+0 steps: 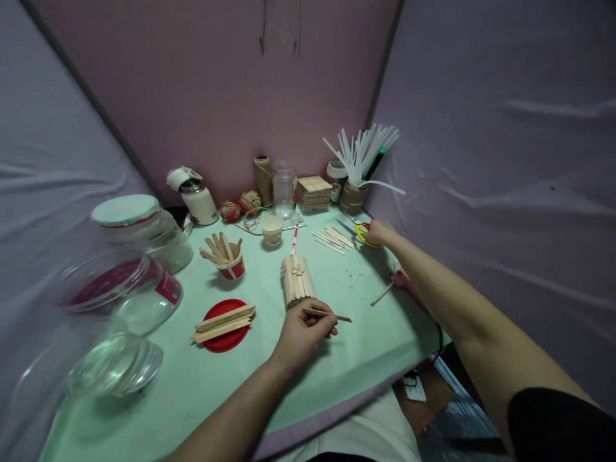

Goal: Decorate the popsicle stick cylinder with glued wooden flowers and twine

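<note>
left hand (pixel 302 332): stick (pixel 342 317) pinched between thumb and fingers, near edge of the tabletop (pixel 269 366). stick's long axis runs roughly left to right, right end a little nearer the wearer, poking free past the thumb.

right hand (pixel 379 232): arm stretched out, fingers at the handles of the scissors (pixel 359 230); cannot tell whether the grip is closed or whether fingers pass through the loops.

key relation: scissors lie beyond and to the right of the stick, well apart from it; right hand much the nearer to them. blades point away and to the left, toward the far side.

looks: stick thin, flat, pale wood. scissors with yellow and red handles, metal blades. stick-covered cylinder (pixel 298 279) just beyond left hand, pale slats side by side. loose sticks (pixel 333 239) left of the scissors, lying fanned and flat.
</note>
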A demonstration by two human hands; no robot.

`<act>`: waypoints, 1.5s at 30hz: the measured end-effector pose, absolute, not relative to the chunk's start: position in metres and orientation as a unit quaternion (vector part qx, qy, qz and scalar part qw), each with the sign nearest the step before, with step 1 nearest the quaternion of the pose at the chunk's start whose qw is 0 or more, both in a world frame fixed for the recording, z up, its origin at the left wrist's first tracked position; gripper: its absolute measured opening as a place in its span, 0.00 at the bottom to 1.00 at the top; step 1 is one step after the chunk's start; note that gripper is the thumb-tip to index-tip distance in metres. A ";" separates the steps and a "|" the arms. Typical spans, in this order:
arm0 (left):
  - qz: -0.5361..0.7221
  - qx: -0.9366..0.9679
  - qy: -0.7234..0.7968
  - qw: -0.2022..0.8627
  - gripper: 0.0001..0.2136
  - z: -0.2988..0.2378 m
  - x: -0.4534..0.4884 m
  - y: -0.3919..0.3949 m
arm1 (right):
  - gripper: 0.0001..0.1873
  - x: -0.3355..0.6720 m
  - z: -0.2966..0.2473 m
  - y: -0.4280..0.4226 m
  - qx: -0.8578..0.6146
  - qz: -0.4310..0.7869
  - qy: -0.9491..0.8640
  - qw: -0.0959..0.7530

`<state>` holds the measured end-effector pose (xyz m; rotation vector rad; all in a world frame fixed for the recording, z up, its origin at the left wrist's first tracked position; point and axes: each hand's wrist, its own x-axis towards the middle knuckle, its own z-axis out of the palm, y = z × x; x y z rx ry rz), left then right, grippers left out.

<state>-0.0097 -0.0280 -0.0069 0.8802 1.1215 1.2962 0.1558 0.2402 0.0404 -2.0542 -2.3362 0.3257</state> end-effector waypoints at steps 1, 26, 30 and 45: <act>0.557 0.366 0.473 0.576 0.14 -0.007 -0.010 -0.028 | 0.18 0.163 0.043 0.232 -0.662 0.118 -0.740 0.022; 0.392 0.402 0.533 0.633 0.14 0.007 0.012 -0.016 | 0.24 0.205 0.018 0.018 -0.490 0.540 -0.601 0.327; 0.322 0.508 0.528 0.599 0.10 0.008 0.014 -0.008 | 0.23 0.200 0.011 0.017 -0.474 0.563 -0.604 0.307; 0.524 0.407 0.495 0.562 0.11 0.009 0.032 -0.014 | 0.23 0.224 0.001 -0.035 -0.569 0.449 -0.658 0.206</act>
